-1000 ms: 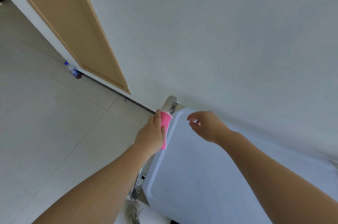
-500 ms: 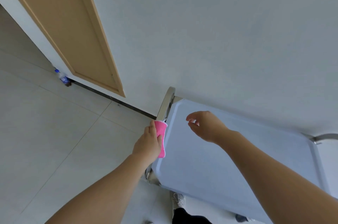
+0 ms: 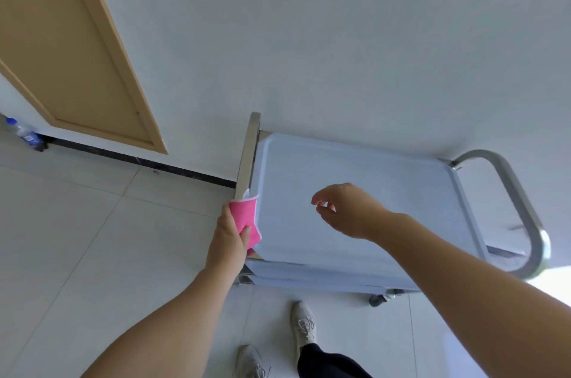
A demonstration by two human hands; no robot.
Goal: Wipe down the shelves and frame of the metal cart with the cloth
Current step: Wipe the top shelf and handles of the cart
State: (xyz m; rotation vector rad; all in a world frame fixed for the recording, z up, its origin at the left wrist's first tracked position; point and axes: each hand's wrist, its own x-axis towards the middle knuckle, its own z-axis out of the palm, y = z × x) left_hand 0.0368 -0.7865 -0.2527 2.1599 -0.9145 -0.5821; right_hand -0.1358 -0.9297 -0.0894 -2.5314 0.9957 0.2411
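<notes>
so the left hand has slid the pink cloth back along the cart's left rail, from up near the far corner to almost the near corner; more bare rail shows beyond it now; the view tipped down too, so the right-side handle, the lower shelves and the shoes came into sight

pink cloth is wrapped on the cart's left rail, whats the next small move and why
Probably slide the left hand and pink cloth toward the person along the left rail. The cloth sits near the rail's near end, with a short stretch left before the corner. The right hand hovers over the top shelf, holding nothing.
</notes>
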